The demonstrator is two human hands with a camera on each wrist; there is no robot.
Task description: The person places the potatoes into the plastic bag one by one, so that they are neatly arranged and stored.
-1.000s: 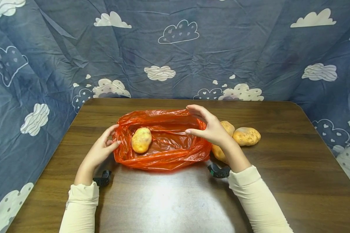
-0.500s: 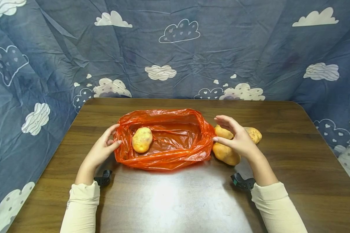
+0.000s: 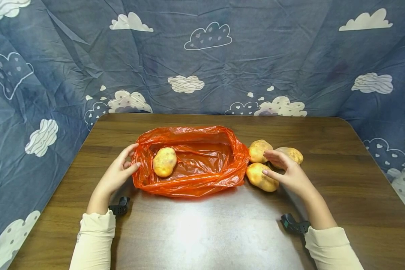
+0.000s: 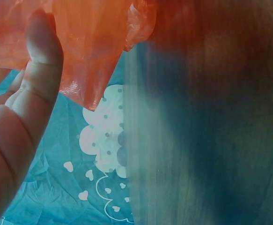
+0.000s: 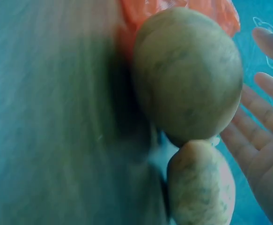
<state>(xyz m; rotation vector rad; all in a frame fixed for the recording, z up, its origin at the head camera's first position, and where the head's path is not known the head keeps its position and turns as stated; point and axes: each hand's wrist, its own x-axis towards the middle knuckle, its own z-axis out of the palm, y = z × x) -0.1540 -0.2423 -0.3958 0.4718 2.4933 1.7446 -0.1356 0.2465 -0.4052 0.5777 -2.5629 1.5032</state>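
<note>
A red plastic bag (image 3: 189, 191) lies spread open on the wooden table, with one potato (image 3: 164, 162) inside at its left. My left hand (image 3: 116, 174) rests at the bag's left side, its thumb and fingers spread and relaxed; the left wrist view has the thumb (image 4: 42, 70) against the red plastic. To the right of the bag, my right hand (image 3: 291, 176) hovers over a group of loose potatoes, fingers extended and holding nothing. A front potato (image 3: 261, 177), a back potato (image 3: 259, 150) and a right potato (image 3: 291, 154), partly hidden by the hand, lie close together.
The brown table (image 3: 195, 232) has a bright glare at its front middle. A blue cloth (image 3: 202, 63) with white clouds hangs behind it. Each wrist carries a black camera mount, such as the right mount (image 3: 293, 225).
My right hand has moved from above the bag's right side rightward and toward me, over the loose potatoes. My left hand and the bag stay almost where they were.
</note>
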